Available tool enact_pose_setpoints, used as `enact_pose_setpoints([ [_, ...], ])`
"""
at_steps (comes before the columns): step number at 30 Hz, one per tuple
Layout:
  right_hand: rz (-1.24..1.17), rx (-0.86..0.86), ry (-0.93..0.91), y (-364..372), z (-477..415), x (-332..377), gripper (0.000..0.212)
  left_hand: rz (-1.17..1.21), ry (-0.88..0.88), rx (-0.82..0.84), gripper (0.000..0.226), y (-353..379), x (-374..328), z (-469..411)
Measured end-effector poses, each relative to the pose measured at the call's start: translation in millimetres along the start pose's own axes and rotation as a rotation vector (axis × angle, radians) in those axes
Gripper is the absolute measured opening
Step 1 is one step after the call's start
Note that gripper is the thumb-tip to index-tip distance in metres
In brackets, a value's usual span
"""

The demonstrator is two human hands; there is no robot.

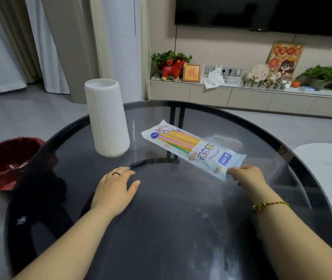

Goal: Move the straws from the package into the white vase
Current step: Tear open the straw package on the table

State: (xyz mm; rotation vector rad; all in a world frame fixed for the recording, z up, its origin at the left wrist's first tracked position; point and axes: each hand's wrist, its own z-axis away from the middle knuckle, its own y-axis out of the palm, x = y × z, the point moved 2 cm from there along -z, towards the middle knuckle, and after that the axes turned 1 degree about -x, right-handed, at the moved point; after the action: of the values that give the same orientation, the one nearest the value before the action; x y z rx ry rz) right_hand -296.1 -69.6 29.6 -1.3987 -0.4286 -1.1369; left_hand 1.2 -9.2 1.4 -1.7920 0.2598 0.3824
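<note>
A tall ribbed white vase (108, 120) stands upright on the left part of the round dark glass table (181, 229). To its right lies a flat plastic package (195, 149) with coloured straws (178, 141) sealed inside, angled from far left to near right. My right hand (248, 175) pinches the package's near corner. My left hand (116, 185) rests flat on the glass with fingers spread, holding nothing, just in front of the vase.
A bin lined with a red bag (5, 160) sits on the floor left of the table. A white seat (329, 178) borders the table's right side. A low cabinet (242, 96) with plants and ornaments runs along the far wall.
</note>
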Motion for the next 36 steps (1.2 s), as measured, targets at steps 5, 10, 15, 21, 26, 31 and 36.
enact_pose_setpoints([
  [5,-0.082,0.039,-0.006,33.2,64.0,-6.3,0.034,0.395,0.03,-0.073,0.028,-12.2,-19.5,40.6],
  [10,-0.208,0.126,-0.116,72.5,139.9,0.3,0.04,0.394,0.383,-0.088,0.042,-25.5,-63.8,77.4],
  [15,-0.266,0.215,-0.248,78.8,165.5,-4.0,0.043,0.339,0.325,-0.045,0.039,-21.1,-53.7,87.7],
  [21,-0.329,0.297,-0.385,75.8,167.2,-10.2,0.032,0.303,0.4,-0.327,0.019,-21.3,-61.9,96.4],
  [26,-0.361,0.323,-0.488,77.0,167.4,-11.6,0.035,0.461,0.293,-0.359,0.01,-18.0,-57.4,92.1],
  [31,-0.517,0.271,-0.405,74.2,158.3,-12.4,0.027,0.636,0.148,-0.37,0.014,-14.7,-54.6,90.8],
  [36,-0.542,0.367,-0.359,79.4,162.4,-8.5,0.027,0.565,0.202,-0.348,0.015,-17.5,-58.8,93.5],
])
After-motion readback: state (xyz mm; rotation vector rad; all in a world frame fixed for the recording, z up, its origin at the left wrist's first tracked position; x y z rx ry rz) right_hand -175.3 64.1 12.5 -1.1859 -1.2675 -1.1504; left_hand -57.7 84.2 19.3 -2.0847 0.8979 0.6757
